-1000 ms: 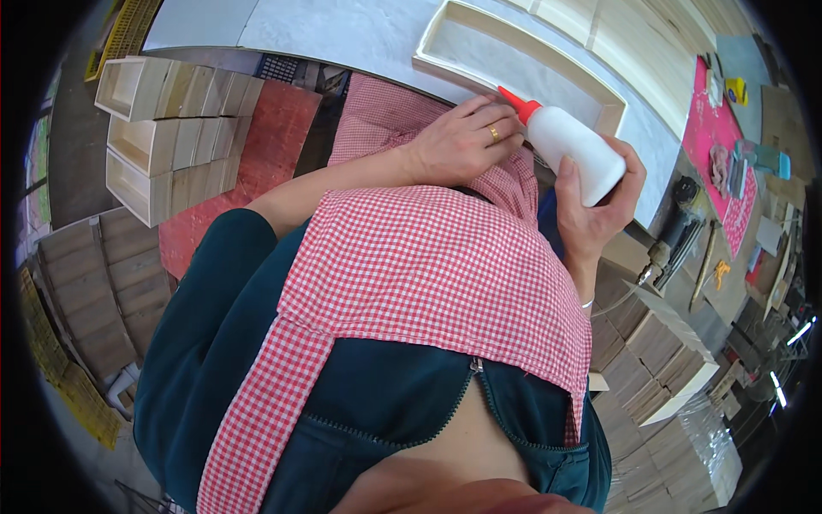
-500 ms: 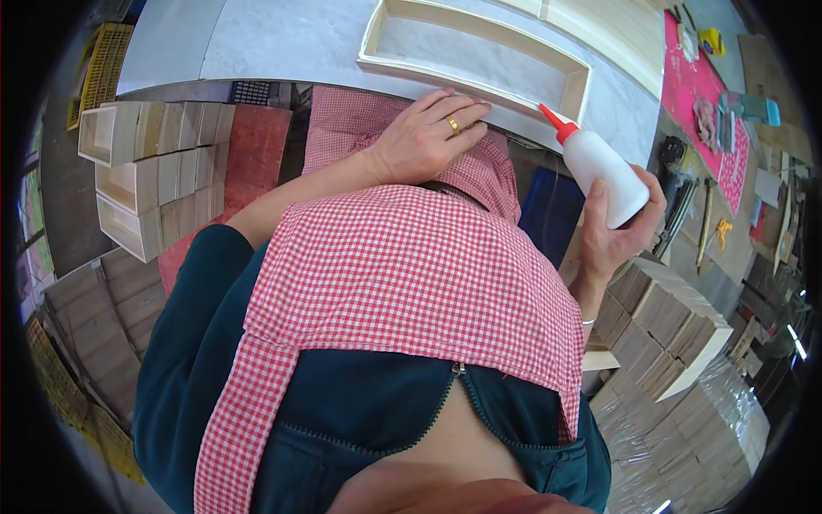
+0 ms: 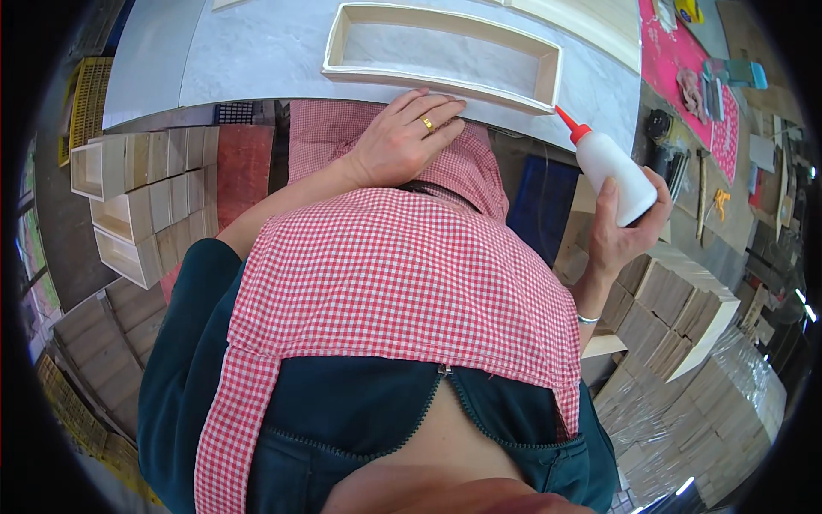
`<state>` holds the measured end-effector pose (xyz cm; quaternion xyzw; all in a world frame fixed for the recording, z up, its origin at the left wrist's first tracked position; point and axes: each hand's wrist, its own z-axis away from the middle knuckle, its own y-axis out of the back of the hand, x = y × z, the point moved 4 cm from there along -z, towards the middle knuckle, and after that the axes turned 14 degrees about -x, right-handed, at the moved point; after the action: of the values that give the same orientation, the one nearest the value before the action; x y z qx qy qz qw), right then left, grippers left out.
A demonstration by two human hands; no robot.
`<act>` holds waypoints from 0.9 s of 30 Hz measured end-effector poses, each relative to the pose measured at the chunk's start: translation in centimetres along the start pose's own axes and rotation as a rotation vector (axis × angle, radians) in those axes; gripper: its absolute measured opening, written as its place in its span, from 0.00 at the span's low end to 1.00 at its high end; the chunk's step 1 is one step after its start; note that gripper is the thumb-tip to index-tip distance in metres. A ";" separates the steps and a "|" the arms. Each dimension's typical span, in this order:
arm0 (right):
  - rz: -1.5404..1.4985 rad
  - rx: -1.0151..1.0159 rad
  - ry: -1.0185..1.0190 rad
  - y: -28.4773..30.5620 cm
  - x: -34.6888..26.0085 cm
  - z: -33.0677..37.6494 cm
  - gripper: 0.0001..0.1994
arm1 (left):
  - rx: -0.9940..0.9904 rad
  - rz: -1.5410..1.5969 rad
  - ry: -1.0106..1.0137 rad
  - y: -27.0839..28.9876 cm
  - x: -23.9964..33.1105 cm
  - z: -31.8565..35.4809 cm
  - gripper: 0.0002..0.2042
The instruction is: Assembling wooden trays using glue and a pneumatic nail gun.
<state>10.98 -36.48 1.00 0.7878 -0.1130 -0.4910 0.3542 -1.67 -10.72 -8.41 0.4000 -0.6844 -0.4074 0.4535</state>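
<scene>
A long, shallow, open wooden frame (image 3: 550,77) lies on the pale marbled tabletop (image 3: 257,51), close to its near edge. My right hand (image 3: 623,238) is wrapped round a white squeeze bottle (image 3: 616,176) with a red pointed nozzle, held tilted. The nozzle's tip is at the frame's near right corner; whether it touches the wood I cannot tell. By the table's near edge, my left hand (image 3: 401,141) is palm down with its fingers stretched out, just below the frame's near side, holding nothing visible.
Stacked wooden boxes (image 3: 128,206) stand at the left beside a red board (image 3: 244,171). More wooden pieces (image 3: 659,300) are piled at the right. Pale wooden panels (image 3: 591,26) lie at the table's back right. A pink-covered surface (image 3: 672,73) carries a cloth and tools.
The bottle's nozzle has moved right along the frame's near side to its corner. My left hand keeps nearly the same place at the table edge. The whole view has shifted slightly.
</scene>
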 end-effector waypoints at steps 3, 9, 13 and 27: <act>0.022 0.014 -0.027 -0.1 0.0 -0.8 0.21 | 0.000 0.030 -0.031 0.6 0.1 -0.7 0.13; -0.367 0.263 -0.089 -1.2 4.5 -4.4 0.24 | 0.080 0.011 -0.066 2.7 0.5 -1.0 0.13; -0.135 0.441 -0.044 0.8 9.0 -13.1 0.22 | 0.208 -0.014 0.001 5.7 -0.6 -1.5 0.14; 0.571 0.010 -0.461 1.3 25.3 -33.8 0.23 | 0.213 -0.007 0.180 9.3 -4.0 -2.5 0.19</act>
<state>52.54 -35.62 -6.67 0.5949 -0.4075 -0.5363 0.4386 0.12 -4.26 -0.40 0.4831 -0.6789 -0.2967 0.4665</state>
